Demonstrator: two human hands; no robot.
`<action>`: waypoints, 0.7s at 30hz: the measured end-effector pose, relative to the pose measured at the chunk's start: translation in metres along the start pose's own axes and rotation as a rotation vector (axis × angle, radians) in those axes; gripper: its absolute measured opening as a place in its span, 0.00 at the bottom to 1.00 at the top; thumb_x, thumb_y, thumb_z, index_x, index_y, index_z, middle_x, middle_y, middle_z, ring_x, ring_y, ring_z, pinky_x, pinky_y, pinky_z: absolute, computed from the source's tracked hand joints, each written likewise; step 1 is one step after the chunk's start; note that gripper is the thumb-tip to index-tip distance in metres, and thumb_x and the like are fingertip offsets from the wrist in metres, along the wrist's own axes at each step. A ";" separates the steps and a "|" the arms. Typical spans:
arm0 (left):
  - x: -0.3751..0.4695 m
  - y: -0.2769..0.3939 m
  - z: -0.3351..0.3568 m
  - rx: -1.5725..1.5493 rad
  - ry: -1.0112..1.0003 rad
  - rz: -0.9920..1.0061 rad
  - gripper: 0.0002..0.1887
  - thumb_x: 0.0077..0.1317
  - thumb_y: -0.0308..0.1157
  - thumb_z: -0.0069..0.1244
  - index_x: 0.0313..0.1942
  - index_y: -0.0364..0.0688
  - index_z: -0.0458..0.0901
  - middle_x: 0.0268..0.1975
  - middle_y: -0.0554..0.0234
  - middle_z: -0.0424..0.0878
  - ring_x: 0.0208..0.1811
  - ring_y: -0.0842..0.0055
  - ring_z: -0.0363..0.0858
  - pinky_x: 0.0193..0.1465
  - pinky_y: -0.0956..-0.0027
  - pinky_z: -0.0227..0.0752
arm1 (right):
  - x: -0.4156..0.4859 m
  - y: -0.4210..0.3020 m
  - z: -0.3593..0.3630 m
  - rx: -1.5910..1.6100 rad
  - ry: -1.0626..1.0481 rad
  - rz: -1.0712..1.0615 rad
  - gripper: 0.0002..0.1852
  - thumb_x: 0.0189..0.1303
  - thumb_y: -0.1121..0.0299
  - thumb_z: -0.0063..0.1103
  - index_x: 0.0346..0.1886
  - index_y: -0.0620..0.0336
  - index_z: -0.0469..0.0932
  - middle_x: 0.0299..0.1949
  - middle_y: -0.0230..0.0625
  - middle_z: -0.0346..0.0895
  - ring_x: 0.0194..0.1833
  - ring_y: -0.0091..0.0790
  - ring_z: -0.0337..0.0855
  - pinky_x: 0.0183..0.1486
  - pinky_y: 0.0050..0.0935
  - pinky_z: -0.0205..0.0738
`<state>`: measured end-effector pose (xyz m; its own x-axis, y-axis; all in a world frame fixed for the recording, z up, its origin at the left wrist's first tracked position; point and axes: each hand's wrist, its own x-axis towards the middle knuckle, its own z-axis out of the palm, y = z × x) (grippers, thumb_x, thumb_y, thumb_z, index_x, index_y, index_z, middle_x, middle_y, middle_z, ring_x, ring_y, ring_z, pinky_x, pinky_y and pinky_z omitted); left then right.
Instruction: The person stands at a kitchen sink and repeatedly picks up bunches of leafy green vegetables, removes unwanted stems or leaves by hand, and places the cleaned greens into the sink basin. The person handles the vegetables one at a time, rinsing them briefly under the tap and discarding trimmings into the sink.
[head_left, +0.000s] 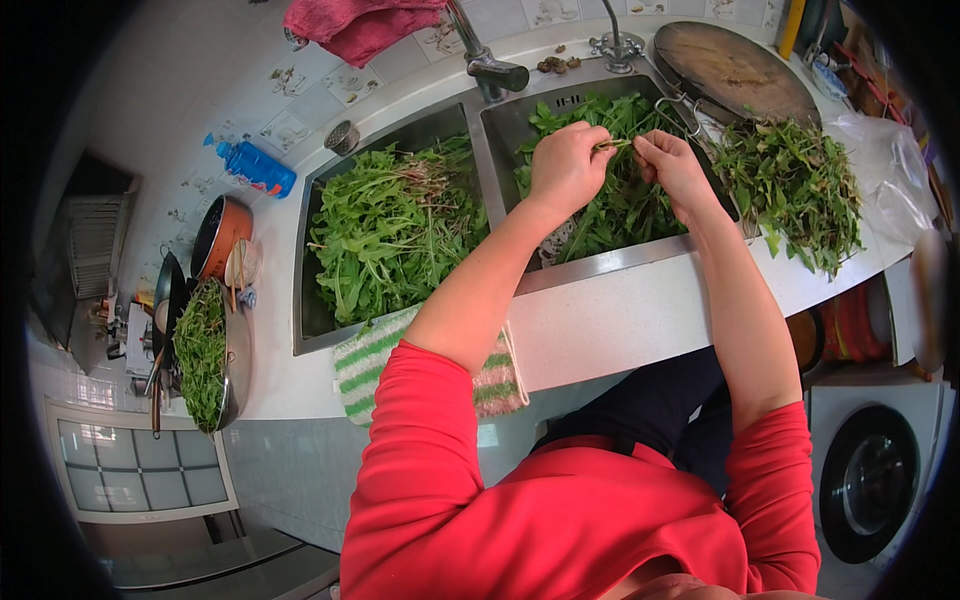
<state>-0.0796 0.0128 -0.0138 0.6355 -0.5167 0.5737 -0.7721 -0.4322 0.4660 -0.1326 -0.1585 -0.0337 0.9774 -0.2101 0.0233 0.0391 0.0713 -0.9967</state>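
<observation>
Over the right basin, my left hand pinches one end of a thin pale-green stem between thumb and fingertips. The other end sits between the thumb and forefinger of my right hand. Below both hands, loose leafy greens fill much of the right basin of the steel double sink. More leafy greens are heaped in the left basin, many with reddish root ends. To the right of the sink, a pile of leafy trimmings lies on the white counter.
Behind the basins rise a chrome faucet and a smaller tap. A round wooden chopping board rests at back right, near a clear plastic bag. Leftward are a blue bottle, an orange pot and a metal bowl of greens.
</observation>
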 end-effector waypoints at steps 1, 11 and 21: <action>0.000 0.000 0.000 0.011 0.000 0.008 0.07 0.60 0.33 0.57 0.32 0.40 0.83 0.27 0.59 0.77 0.28 0.61 0.78 0.31 0.60 0.68 | 0.000 0.001 0.000 0.005 0.005 0.007 0.13 0.70 0.65 0.56 0.29 0.61 0.75 0.23 0.25 0.69 0.25 0.20 0.65 0.30 0.23 0.61; -0.001 -0.003 -0.001 0.096 -0.011 0.040 0.06 0.60 0.33 0.56 0.32 0.41 0.82 0.28 0.58 0.77 0.31 0.59 0.79 0.32 0.58 0.70 | 0.000 0.008 0.008 -0.792 0.093 -0.307 0.13 0.67 0.63 0.52 0.34 0.65 0.75 0.32 0.55 0.78 0.37 0.59 0.78 0.39 0.48 0.71; -0.002 0.003 -0.002 0.039 -0.097 0.016 0.05 0.61 0.32 0.55 0.33 0.41 0.82 0.29 0.58 0.78 0.31 0.58 0.79 0.33 0.58 0.70 | -0.015 -0.007 0.016 -1.078 0.283 -0.417 0.10 0.65 0.63 0.54 0.34 0.60 0.74 0.29 0.47 0.79 0.36 0.56 0.80 0.37 0.49 0.71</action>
<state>-0.0834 0.0139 -0.0116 0.6223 -0.5920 0.5122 -0.7825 -0.4509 0.4295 -0.1440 -0.1401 -0.0261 0.8447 -0.2398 0.4785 0.0164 -0.8820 -0.4710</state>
